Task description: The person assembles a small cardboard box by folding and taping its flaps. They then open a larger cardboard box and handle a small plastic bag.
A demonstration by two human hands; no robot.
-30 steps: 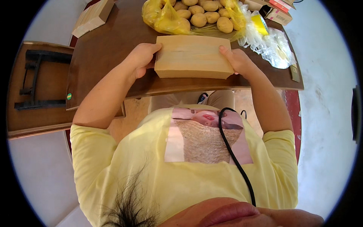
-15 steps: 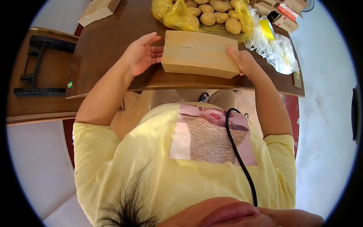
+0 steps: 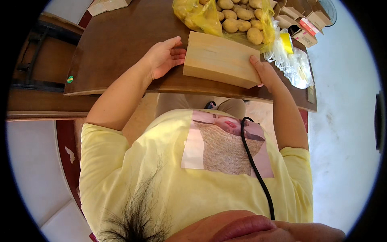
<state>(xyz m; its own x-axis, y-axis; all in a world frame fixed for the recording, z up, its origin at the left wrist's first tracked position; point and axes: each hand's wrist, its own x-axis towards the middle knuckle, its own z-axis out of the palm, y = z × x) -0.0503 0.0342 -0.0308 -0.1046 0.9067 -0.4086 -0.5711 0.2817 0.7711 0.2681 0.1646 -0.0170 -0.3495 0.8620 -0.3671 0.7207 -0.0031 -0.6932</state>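
Right hand (image 3: 266, 74): I pinch the box (image 3: 221, 58) by its right end; left hand (image 3: 164, 58): fingers loosely spread at its left end. Potatoes (image 3: 242, 18) lie beyond.

Right fingers (image 3: 258, 65) mostly hidden behind box (image 3: 221, 57)

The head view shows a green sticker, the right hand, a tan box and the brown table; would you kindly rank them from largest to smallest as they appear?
Brown table
Tan box
Right hand, fingers partly hidden by the box
Green sticker
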